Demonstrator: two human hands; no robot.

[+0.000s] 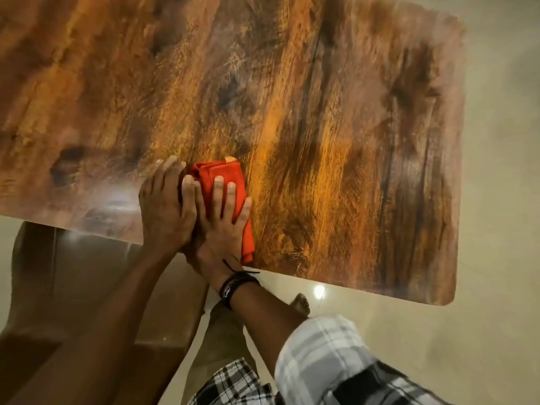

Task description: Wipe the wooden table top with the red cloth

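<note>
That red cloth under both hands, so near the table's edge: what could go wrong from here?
The red cloth is folded small and lies close to the near edge of the wooden table top, so a stroke toward the body could drag it off. The left hand rests mostly beside it, so the right hand does most of the pressing. Most of the surface lies far from the cloth and could be missed.

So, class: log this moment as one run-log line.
step: wiping | right hand: flat on red cloth | left hand: beside it, overlapping | cloth: folded, near table top front edge
</note>
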